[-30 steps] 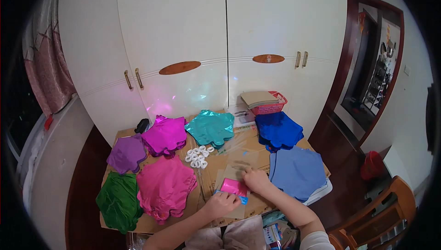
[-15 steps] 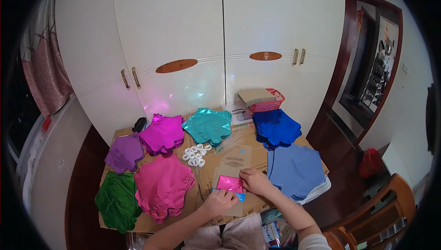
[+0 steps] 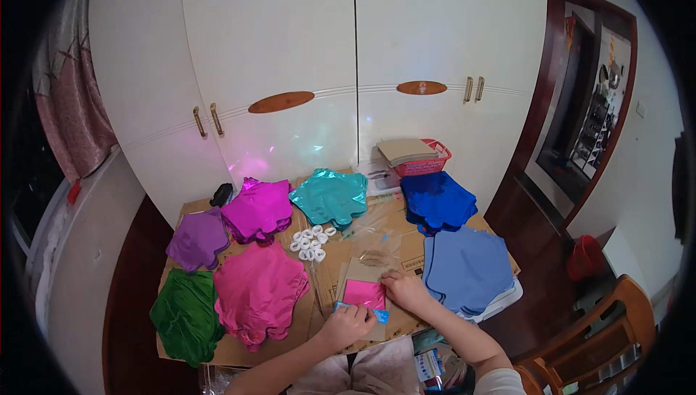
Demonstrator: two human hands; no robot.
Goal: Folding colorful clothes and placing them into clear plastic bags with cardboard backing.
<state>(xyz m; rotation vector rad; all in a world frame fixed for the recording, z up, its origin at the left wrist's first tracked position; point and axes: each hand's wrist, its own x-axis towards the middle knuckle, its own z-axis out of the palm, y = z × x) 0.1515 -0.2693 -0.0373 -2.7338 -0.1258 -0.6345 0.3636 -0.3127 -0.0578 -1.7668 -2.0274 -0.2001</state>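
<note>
Operator: Where is the folded pink sheet (image 3: 362,293), and how are the hands set?

Instructor: It lies flat on a grey-brown card (image 3: 363,271) at the near side of the cardboard work surface (image 3: 414,250), between both hands. The left hand (image 3: 349,327) is at its lower edge, fingers bent over a blue piece (image 3: 383,316). The right hand (image 3: 406,291) is at its right edge, fingers curled and tips lowered. Whether either set of fingers pinches or merely presses cannot be told from this view

Operator: How is this step best performed?

Instructor: The step appears to be flattening and squaring the sheet. Anchor the lower edge with the left fingertips; smooth toward the right edge with light, even pressure. Shiny, thin material of this kind will probably slide or spring open at a fold, so check the edges against the card before lifting either hand

Operator: Which containers are present, and what do they hold?

Instructor: A red basket (image 3: 424,168) stands at the rear; brown card sheets (image 3: 408,151) lie across its top, hiding any further contents. On the floor at right is a red bucket (image 3: 585,258); its contents cannot be made out
</note>
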